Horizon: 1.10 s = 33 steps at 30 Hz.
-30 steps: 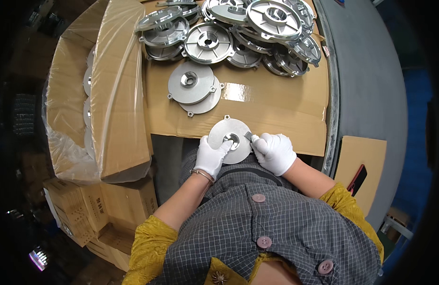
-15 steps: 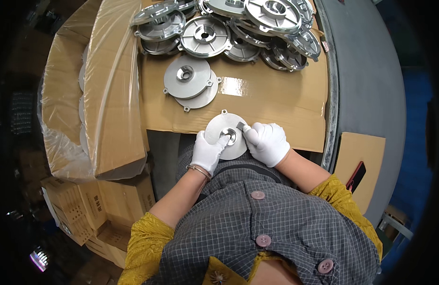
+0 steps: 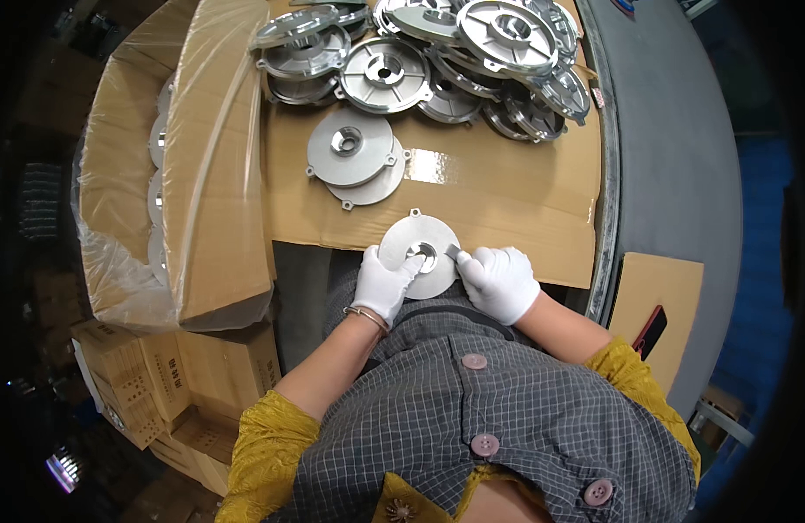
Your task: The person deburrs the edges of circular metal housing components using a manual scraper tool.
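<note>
Cardboard sheet (image 3: 507,205) lay beyond both hands; plastic-lined carton (image 3: 219,174) stood left of the left hand (image 3: 385,283). Heap of metal covers (image 3: 411,74) sat farthest ahead of the hands; two overlapping discs (image 3: 368,166) lay nearer, ahead of the left hand. Worked disc (image 3: 411,231) was between the hands, bore up. Left hand gripped it, thumb at the bore; fingers underneath were hidden. Right hand (image 3: 500,283) was closed around a small flat blade (image 3: 452,252), tip at the disc's rim. Judged step: edge scraping, mid-pass. Next move appeared to call for a steady left hold and light blade contact along the rim. Versus half a second earlier: blade had shifted from the disc's face to its right-hand rim; left grip unchanged.
</note>
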Motion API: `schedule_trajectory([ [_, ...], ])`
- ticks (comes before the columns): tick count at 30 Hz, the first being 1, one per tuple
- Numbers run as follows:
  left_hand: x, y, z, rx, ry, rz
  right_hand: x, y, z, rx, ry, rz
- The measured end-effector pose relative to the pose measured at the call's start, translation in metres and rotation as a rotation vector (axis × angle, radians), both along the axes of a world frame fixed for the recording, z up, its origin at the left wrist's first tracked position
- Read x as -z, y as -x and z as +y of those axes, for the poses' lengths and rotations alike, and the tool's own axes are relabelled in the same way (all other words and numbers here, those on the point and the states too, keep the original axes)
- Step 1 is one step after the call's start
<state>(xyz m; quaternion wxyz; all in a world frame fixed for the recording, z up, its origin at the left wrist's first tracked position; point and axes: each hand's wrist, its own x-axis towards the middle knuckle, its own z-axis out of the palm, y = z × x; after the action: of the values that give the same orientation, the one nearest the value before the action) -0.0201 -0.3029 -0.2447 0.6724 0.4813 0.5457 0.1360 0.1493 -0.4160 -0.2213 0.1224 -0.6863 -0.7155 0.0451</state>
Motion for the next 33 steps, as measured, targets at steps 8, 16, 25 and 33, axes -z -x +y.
schedule_trajectory([
  [8, 0.017, 0.006, 0.002, 0.027, 0.012, -0.037, 0.005, -0.004, -0.001, 0.006, 0.015, 0.046],
  [16, 0.007, 0.001, 0.001, 0.005, 0.011, -0.037, -0.002, -0.008, 0.023, 0.029, -0.008, 0.035],
  [25, 0.014, 0.006, 0.004, 0.022, 0.037, -0.072, -0.002, -0.005, 0.046, 0.007, -0.019, 0.13],
  [33, 0.019, 0.007, 0.004, 0.016, 0.023, -0.093, -0.002, 0.0, 0.061, -0.027, 0.017, 0.137],
])
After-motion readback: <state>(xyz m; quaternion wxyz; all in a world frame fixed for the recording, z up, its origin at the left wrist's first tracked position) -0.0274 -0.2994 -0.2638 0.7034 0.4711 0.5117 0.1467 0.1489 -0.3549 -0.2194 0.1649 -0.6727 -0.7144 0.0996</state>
